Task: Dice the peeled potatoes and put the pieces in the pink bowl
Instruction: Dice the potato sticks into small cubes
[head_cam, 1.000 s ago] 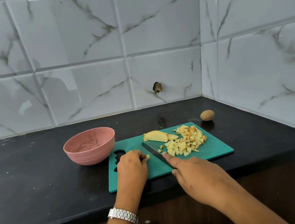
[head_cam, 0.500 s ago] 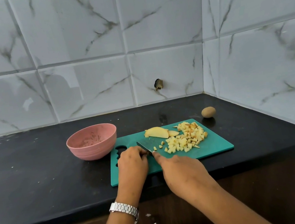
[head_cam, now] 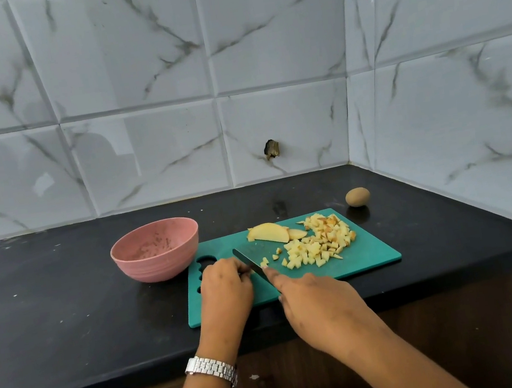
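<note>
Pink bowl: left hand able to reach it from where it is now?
Probably yes. The pink bowl stands on the counter beside the cutting board, close to the left hand, nothing between them. That hand is curled by the knife, so it would have to leave the cut first.

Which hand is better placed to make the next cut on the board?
Right. The right hand grips the knife, blade lying across the cutting board just beside the left hand. The left hand's curled fingers sit by the blade, seemingly steadying something hidden under them, so it suits holding, not cutting.
</note>
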